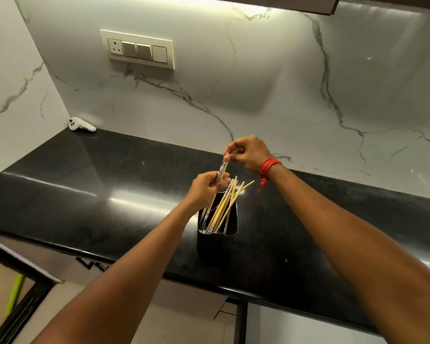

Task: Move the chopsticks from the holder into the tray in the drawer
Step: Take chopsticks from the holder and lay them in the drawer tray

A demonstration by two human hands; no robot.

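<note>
A black square holder (217,240) stands on the black countertop (85,194) near its front edge. Several pale wooden chopsticks (225,207) with blue-patterned ends lean in it. My right hand (250,152), with a red thread at the wrist, pinches the top end of one raised chopstick (222,167) above the holder. My left hand (207,191) grips the same chopstick lower down, right over the holder's rim. The drawer's tray is not clearly in view.
A white controller (81,125) lies in the back left corner of the counter. A switch and socket plate (137,49) sits on the marble wall. Below the counter at the left an open drawer edge (23,264) shows, with a green stick (14,294) beneath.
</note>
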